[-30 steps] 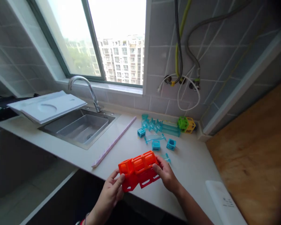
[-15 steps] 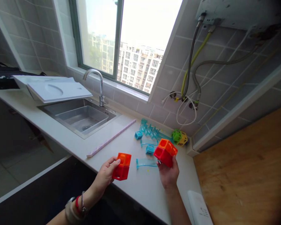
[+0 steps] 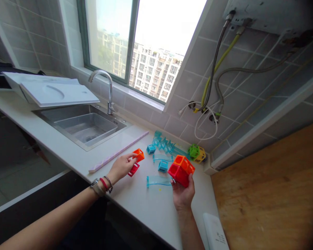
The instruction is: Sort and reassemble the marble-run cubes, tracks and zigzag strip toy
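Observation:
My left hand [image 3: 122, 167] reaches over the counter with its fingers on an orange cube block [image 3: 139, 155]. A red cube block [image 3: 134, 169] shows just below those fingers, partly covered; I cannot tell whether it is joined to the orange one. In my right hand [image 3: 184, 194] is a joined cluster of orange and red cube blocks [image 3: 181, 171], raised above the counter with the fingers wrapped round its underside. Close by lie a light-blue cube block [image 3: 163, 166], another blue cube block [image 3: 151, 149] and a clear blue track piece [image 3: 159, 180].
At the back stand blue zigzag pieces [image 3: 163, 144] and green and yellow blocks [image 3: 197, 153]. A long pale strip [image 3: 118, 152] lies before the sink [image 3: 86, 126]. White foam sheets [image 3: 58, 92] rest by the faucet [image 3: 110, 90]. A wooden board [image 3: 271, 187] is at right.
My left hand has moved forward, away from me, carrying the orange and red blocks towards the strip and blue pieces. My right hand keeps hold of its cluster, nearly still.

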The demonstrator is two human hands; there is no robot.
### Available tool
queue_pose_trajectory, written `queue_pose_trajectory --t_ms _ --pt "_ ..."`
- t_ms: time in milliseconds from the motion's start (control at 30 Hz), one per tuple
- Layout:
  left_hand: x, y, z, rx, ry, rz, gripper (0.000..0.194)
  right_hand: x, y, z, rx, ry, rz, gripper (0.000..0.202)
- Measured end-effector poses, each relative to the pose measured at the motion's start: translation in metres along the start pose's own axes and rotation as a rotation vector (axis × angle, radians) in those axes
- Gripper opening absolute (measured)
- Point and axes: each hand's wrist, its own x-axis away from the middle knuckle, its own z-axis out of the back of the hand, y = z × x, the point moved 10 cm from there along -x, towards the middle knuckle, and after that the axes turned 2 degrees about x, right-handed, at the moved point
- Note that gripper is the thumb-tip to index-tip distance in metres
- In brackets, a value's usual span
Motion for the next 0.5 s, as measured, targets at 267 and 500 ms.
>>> queue_pose_trajectory --t_ms 267,500 --pt "-0.083 0.045 -0.008 -0.604 -0.020 -0.132 0.038 0.005 -0.002 -0.006 -0.058 0.015 -0.032 0.033" --pt "-0.117 0.073 -0.042 -0.660 -0.119 -0.267 0.037 0.004 -0.003 -0.007 -0.049 0.007 -0.014 0.036"
